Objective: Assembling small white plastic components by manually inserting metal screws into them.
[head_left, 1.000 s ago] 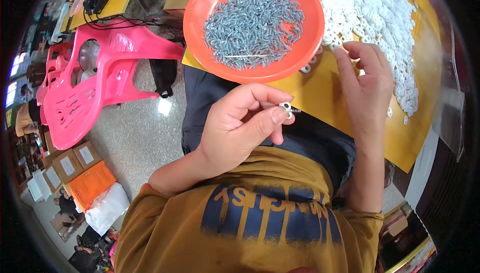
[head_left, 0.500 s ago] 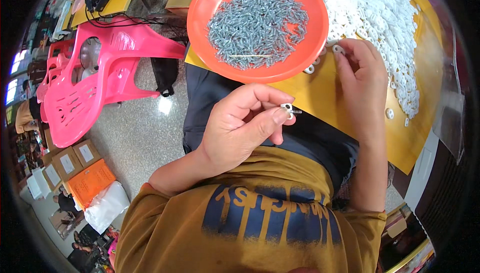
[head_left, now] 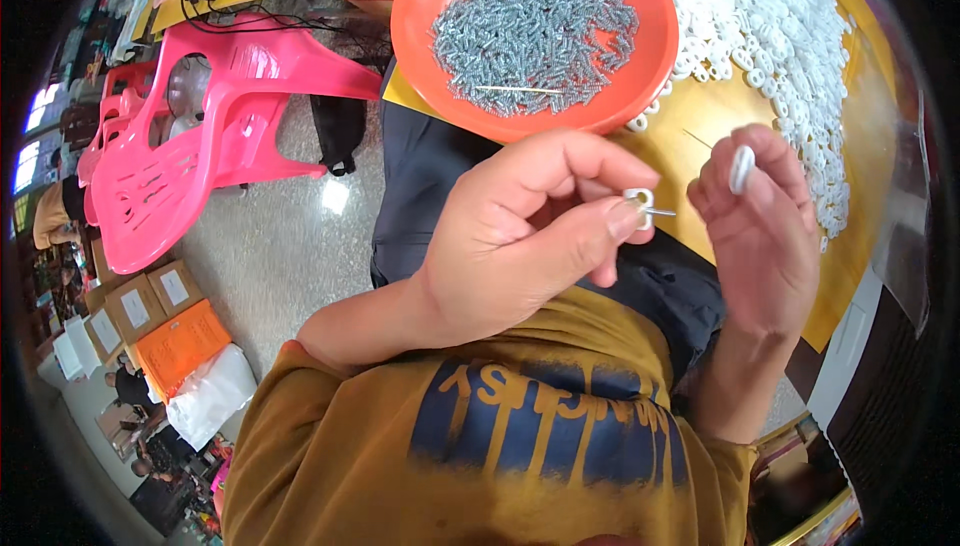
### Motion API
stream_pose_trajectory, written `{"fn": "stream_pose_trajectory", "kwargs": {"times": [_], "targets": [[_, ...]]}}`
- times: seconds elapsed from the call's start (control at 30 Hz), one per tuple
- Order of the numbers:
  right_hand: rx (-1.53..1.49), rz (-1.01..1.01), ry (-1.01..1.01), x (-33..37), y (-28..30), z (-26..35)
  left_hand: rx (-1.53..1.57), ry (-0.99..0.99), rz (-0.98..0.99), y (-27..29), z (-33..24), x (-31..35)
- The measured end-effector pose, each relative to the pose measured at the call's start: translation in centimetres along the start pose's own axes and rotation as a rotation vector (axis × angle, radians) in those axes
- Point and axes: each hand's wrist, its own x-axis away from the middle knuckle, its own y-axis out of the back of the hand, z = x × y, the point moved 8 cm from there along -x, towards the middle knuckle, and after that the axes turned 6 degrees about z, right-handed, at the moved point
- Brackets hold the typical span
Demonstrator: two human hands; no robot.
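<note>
Between thumb and fingertips, my left hand (head_left: 540, 236) pinches a small white plastic piece (head_left: 643, 198) with holes in it. A thin metal part (head_left: 661, 213) sticks out of its right side; it looked coiled like a spring a moment earlier. To the right, my right hand (head_left: 760, 216) holds a white oval plastic piece (head_left: 742, 169) edge-on between thumb and fingers. A thin dark sliver (head_left: 697, 138) shows beside those fingers; I cannot tell whether they hold it. Both hands are apart, raised over my lap and the table's near edge.
Beyond my left hand stands an orange bowl (head_left: 420, 66) of small metal springs (head_left: 530, 31), a thin stick (head_left: 518, 89) on top. White plastic pieces (head_left: 770, 26) are heaped on the yellow table (head_left: 690, 161). A pink plastic chair (head_left: 150, 191) and cartons (head_left: 140, 306) are at left.
My right hand has lifted off the table with a white oval piece and come back toward me. My left hand has moved right and up, still pinching its piece.
</note>
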Motion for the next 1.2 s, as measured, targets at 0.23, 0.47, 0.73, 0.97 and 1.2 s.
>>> {"fn": "stream_pose_trajectory", "kwargs": {"times": [0.23, 0.47, 0.73, 0.97, 1.2], "targets": [[-0.206, -0.011, -0.095, 2.1, -1.7, -2.0, 0.01, -0.056, 0.079, -1.7, -0.5, -0.7], [-0.169, 0.061, -0.079, 2.0, -2.1, -1.9, 0.027, -0.073, 0.091, -1.8, -0.2, -0.6], [-0.004, 0.002, 0.01, 2.2, -1.8, -1.2, -0.002, -0.034, 0.071, -1.5, 0.0, -0.3], [0.079, -0.051, 0.0, 2.6, -2.0, -1.0, 0.015, -0.017, 0.049, -1.2, 0.2, -0.1], [-0.001, -0.021, -0.012, 2.6, -1.9, -1.8, 0.028, -0.002, 0.037, -1.3, 0.3, -0.1]]}}
